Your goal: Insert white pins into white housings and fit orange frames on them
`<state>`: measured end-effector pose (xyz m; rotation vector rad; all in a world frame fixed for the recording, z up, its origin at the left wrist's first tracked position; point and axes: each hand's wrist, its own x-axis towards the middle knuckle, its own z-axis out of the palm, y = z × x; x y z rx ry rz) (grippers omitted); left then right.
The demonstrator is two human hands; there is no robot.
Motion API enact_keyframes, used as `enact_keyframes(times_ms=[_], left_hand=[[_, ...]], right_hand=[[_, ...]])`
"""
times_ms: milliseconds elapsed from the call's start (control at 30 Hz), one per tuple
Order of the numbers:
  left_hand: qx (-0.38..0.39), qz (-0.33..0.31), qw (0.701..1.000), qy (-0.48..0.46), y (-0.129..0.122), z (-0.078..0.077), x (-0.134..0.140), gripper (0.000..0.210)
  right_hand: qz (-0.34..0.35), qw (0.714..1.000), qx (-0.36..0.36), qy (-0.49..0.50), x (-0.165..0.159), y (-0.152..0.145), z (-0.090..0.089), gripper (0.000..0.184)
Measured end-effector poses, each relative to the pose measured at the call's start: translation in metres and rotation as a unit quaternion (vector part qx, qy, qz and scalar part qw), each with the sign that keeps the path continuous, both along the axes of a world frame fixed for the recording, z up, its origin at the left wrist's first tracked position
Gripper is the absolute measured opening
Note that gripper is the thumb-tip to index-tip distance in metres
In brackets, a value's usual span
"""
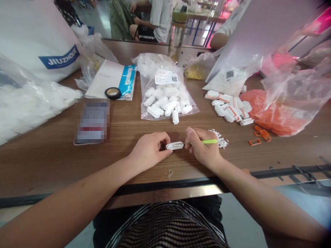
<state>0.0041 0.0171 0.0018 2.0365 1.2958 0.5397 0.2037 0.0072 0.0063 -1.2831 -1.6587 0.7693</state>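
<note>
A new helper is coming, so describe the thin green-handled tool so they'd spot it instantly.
Near the front edge of the brown wood-grain table, find the bare right hand. It grips the slim, lime-green-handled tool, pointing at the oblong white block in the left hand. Bright green sets it apart from the small white pieces heaped beside it.

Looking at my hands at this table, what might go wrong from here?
The green-handled tool in your right hand points toward your left hand, holding the white connector housing; a slip might jab that hand. The tiny white pieces lie loose beside your right hand, which might scatter them.
</note>
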Motion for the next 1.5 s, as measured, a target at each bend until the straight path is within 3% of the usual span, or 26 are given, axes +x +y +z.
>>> enact_keyframes(times_ms=[1033, 1500], left_hand=[[-0.002, -0.001, 1.0, -0.002, -0.0015, 0.0013, -0.0006, 0.011], [0.042, -0.03, 0.999, 0.003, -0.0041, -0.0007, 0.0003, 0.015]], right_hand=[[0.008, 1.0, -0.015, -0.008, 0.0012, 0.0027, -0.0002, 0.049], [0.03, 0.999, -0.012, -0.024, 0.0013, 0.0015, 0.0022, 0.049]])
